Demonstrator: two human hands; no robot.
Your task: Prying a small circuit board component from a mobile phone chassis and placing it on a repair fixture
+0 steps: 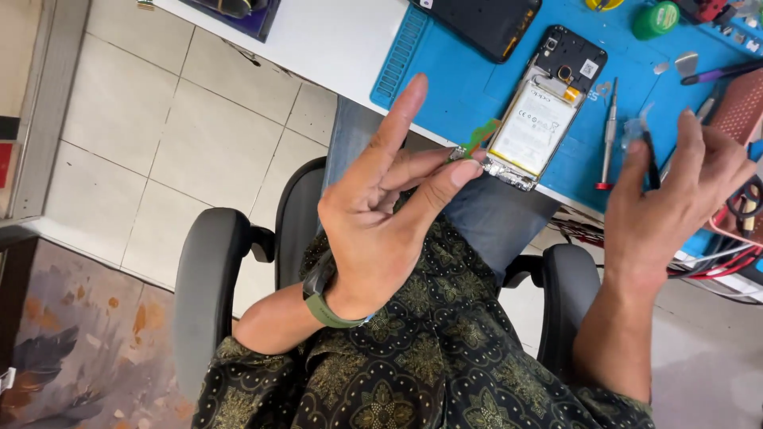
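Observation:
My left hand (381,206) pinches a small circuit board with an orange-green flex strip (474,143) between thumb and middle finger, index finger raised. It hovers at the near end of an opened phone with a white battery (534,127) lying on a blue work mat (461,87). My right hand (675,191) holds a thin black tool (650,159) and a bit of clear film, just right of the phone. A green watch is on my left wrist.
A red-handled screwdriver (609,131) lies on the mat beside the phone. A black phone back panel (485,24), a green round container (656,19) and small tools sit farther back. Red cables (715,262) hang off the table edge. Chair armrests (211,294) flank me.

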